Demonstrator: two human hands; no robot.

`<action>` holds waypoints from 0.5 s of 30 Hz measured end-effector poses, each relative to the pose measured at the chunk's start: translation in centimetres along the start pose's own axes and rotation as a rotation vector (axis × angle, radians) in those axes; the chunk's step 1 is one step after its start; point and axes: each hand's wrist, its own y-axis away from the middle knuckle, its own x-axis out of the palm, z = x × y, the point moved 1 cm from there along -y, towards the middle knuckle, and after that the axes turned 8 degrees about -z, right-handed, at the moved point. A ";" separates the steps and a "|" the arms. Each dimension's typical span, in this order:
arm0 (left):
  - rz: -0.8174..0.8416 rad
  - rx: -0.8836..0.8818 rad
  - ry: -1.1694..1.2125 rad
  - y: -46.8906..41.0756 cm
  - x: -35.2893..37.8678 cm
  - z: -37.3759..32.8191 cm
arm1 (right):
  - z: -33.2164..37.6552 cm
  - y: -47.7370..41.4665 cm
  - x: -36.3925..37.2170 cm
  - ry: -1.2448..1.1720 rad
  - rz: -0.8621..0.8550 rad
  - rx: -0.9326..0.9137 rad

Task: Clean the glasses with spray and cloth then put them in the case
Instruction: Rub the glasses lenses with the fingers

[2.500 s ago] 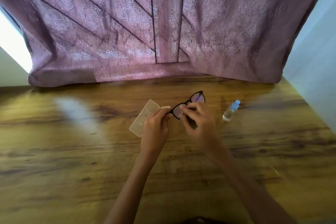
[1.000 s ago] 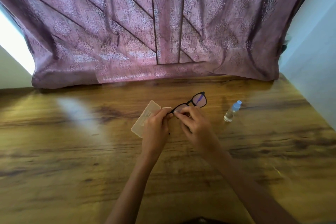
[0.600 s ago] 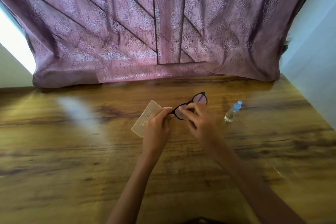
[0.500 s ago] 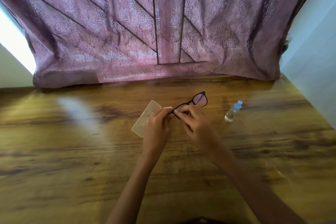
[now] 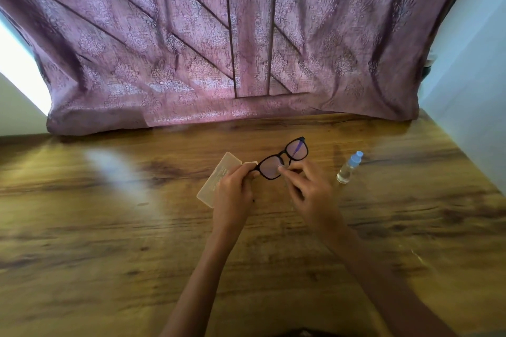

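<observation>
Black-framed glasses [image 5: 283, 157] are held just above the wooden table [image 5: 109, 227], tilted, with the far lens up to the right. My left hand [image 5: 232, 194] grips the frame's left end. My right hand [image 5: 309, 191] pinches the near lens between thumb and fingertips. A small pale patch shows at those fingertips; I cannot tell whether it is the cloth. A translucent beige case [image 5: 216, 182] lies flat on the table, partly under my left hand. A small clear spray bottle [image 5: 348, 168] with a blue cap stands to the right of my right hand, apart from it.
A purple patterned curtain [image 5: 232, 49] hangs along the table's far edge. A pale wall [image 5: 471, 90] borders the table on the right. Bare wood stretches to the left and toward me.
My right fingers have slid a little back and forth over the near lens. The left hand, case and bottle have stayed where they were.
</observation>
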 end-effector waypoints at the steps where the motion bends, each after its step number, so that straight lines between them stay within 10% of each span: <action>1: -0.001 0.001 0.000 0.0 0.0 0.1 | 0.3 0.2 0.1 -0.006 0.016 -0.013; 15: -0.014 0.002 -0.002 -0.1 -0.2 0.2 | 0.2 0.0 0.3 0.009 0.073 -0.063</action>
